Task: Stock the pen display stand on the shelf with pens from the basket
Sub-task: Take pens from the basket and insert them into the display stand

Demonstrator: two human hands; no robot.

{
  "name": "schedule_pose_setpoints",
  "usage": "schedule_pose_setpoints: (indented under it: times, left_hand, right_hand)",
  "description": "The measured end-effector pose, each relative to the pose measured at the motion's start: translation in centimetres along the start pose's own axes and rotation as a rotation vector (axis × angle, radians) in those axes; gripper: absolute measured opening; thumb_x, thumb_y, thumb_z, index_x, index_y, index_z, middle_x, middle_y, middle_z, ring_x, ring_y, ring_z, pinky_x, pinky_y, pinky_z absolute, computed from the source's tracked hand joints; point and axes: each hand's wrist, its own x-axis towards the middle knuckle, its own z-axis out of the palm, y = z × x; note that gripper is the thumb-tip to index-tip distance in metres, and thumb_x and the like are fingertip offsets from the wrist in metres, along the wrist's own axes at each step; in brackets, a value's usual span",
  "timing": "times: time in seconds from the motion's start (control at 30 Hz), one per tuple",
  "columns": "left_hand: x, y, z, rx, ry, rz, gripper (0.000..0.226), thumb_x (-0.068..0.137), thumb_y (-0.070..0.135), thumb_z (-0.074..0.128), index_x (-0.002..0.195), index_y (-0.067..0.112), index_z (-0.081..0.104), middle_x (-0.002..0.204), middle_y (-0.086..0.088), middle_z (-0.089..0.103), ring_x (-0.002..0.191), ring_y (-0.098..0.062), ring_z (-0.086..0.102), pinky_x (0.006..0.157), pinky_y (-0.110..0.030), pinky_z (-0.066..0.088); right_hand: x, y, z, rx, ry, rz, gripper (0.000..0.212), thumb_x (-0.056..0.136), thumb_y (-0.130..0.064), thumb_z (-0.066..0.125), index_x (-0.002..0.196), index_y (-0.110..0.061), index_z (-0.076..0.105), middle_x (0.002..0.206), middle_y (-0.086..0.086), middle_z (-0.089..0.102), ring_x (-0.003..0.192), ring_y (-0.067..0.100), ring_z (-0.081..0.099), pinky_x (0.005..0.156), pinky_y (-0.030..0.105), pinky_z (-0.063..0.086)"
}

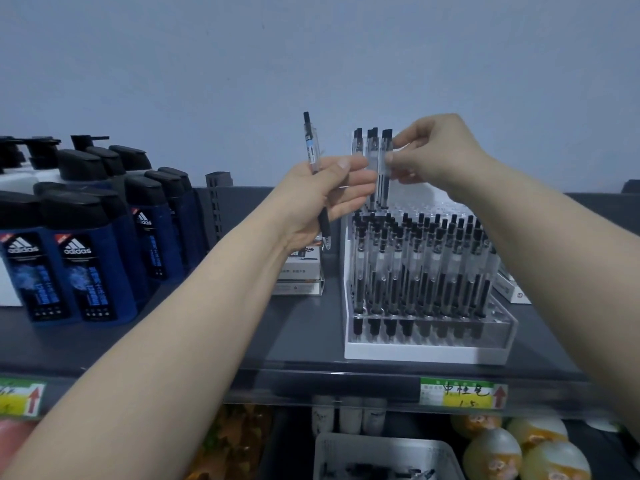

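Pen pinched by right hand, axis upright, display stand top tier directly below hand; spare pen gripped upright by left hand.

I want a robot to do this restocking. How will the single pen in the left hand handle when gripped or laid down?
The pen looks stiff and light: the left hand holds it upright by its middle alone. Its smooth clear barrel may slip; the black grip section looks surer. Slim and round, it would probably roll if laid on the shelf.
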Motion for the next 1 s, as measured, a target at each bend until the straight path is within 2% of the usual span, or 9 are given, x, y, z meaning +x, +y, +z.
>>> schedule_pose_setpoints:
  times: [0.17,0.23,0.33,0.43,0.53,0.67,0.77,0.87,1.0]
  left_hand:
    - [-0.1,0.1,0.1,0.050,-0.036,0.008,0.023,0.100,0.016,0.042,0.100,0.008,0.063,0.083,-0.005,0.072,0.078,-0.014,0.070,0.075,-0.024,0.057]
    - [-0.2,0.3,0.1,0.098,-0.049,0.023,0.022,0.100,0.017,0.043,0.099,0.009,0.063,0.074,-0.002,0.070,0.065,-0.011,0.066,0.062,-0.020,0.056]
    - [-0.3,0.6,0.1,0.224,-0.063,0.060,0.024,0.101,0.020,0.041,0.095,0.011,0.062,0.057,0.004,0.057,0.044,-0.006,0.042,0.040,-0.019,0.032]
    - [-0.7,1.1,1.1,0.241,-0.141,0.027,0.020,0.100,0.018,0.040,0.090,0.011,0.055,0.052,0.003,0.045,0.039,-0.007,0.027,0.042,-0.020,0.018]
    - [-1.2,1.7,2.2,0.227,-0.176,0.021,0.013,0.097,0.013,0.048,0.084,0.012,0.049,0.055,0.000,0.044,0.040,-0.008,0.033,0.041,-0.020,0.024]
    - [-1.3,1.6,1.7,0.204,-0.028,0.150,0.010,0.088,0.010,0.061,0.086,0.013,0.052,0.063,0.003,0.057,0.054,-0.012,0.053,0.052,-0.023,0.049]
    - [-1.3,1.2,1.5,0.254,0.066,0.217,0.013,0.088,0.012,0.063,0.076,0.013,0.057,0.064,0.003,0.063,0.058,-0.012,0.058,0.058,-0.026,0.051]
    - [-1.1,0.9,1.8,0.274,0.085,0.230,0.010,0.086,0.013,0.066,0.077,0.014,0.062,0.072,0.000,0.067,0.070,-0.016,0.061,0.073,-0.037,0.053]
    - [-0.7,0.3,1.3,0.367,0.230,0.239,0.012,0.080,0.023,0.074,0.087,0.023,0.065,0.090,0.004,0.067,0.092,-0.015,0.063,0.094,-0.043,0.051]
  right_hand:
    - [-0.2,0.1,0.0,-0.014,-0.011,0.006,0.020,0.077,-0.007,0.076,0.086,-0.009,0.058,0.072,0.011,0.064,0.055,0.014,0.066,0.065,0.033,0.057]
    - [-0.6,-0.2,-0.5,-0.084,0.038,-0.028,0.026,0.076,-0.016,0.078,0.095,-0.011,0.061,0.080,0.006,0.062,0.064,0.014,0.062,0.067,0.032,0.055]
    - [-1.7,-2.4,-0.7,-0.055,0.128,-0.222,0.020,0.080,-0.025,0.074,0.097,-0.018,0.066,0.085,-0.003,0.061,0.071,0.005,0.055,0.071,0.021,0.049]
    - [-3.3,-4.9,0.1,0.150,-0.102,-0.298,0.015,0.086,-0.015,0.068,0.101,-0.013,0.067,0.087,-0.005,0.068,0.077,0.000,0.062,0.074,0.012,0.048]
    - [-3.9,-5.9,0.5,0.212,-0.232,-0.305,0.007,0.087,-0.004,0.064,0.087,-0.010,0.067,0.073,-0.002,0.071,0.071,0.004,0.065,0.070,0.014,0.049]
    - [-3.5,-6.3,-0.6,0.263,-0.052,-0.254,0.010,0.083,-0.010,0.069,0.075,-0.016,0.066,0.067,-0.002,0.069,0.059,0.007,0.060,0.055,0.013,0.044]
    - [-3.4,-5.7,-0.8,0.244,-0.053,-0.219,0.007,0.081,-0.015,0.073,0.079,-0.019,0.067,0.074,-0.001,0.069,0.061,0.008,0.062,0.060,0.019,0.048]
    - [-3.7,-5.2,-0.9,0.284,-0.110,-0.217,0.012,0.081,-0.003,0.070,0.087,-0.014,0.067,0.074,0.002,0.069,0.064,0.012,0.065,0.072,0.032,0.056]
    - [-2.8,-5.3,-2.7,0.297,0.065,-0.184,0.011,0.081,-0.003,0.070,0.090,-0.009,0.066,0.074,0.005,0.067,0.060,0.011,0.064,0.072,0.033,0.057]
